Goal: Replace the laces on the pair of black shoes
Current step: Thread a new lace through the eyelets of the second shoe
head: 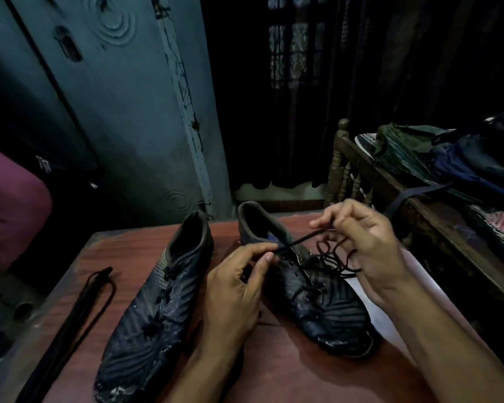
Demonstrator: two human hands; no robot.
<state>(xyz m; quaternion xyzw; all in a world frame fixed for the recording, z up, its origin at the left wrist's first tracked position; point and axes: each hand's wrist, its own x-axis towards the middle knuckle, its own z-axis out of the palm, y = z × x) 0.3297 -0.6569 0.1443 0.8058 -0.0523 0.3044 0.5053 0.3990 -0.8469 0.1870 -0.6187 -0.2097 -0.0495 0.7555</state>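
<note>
Desk: a reddish-brown wooden desk [274, 359] carries both shoes and a spare lace.
Left shoe: a worn black patterned shoe [154, 309] lies on the desk, toe toward the viewer, its opening holding nothing that can be made out.
Right shoe: a matching black shoe [317, 303] lies beside it, partly laced, a white sheet [390, 309] under its far side.
Lace in work: a thin black cord lace [300, 241] runs taut between both hands, loose loops piled over the right shoe.
Left hand [239, 286]: grip closed, thumb and forefinger pinching the lace above the right shoe's eyelets.
Right hand [370, 245]: grip curled, fingers pinching the lace's other end and gathering loops.
Spare lace: a folded black lace bundle [79, 312] lies at the desk's left edge.
Bed: a wooden bed [390, 181] at right holds piled dark clothing.
</note>
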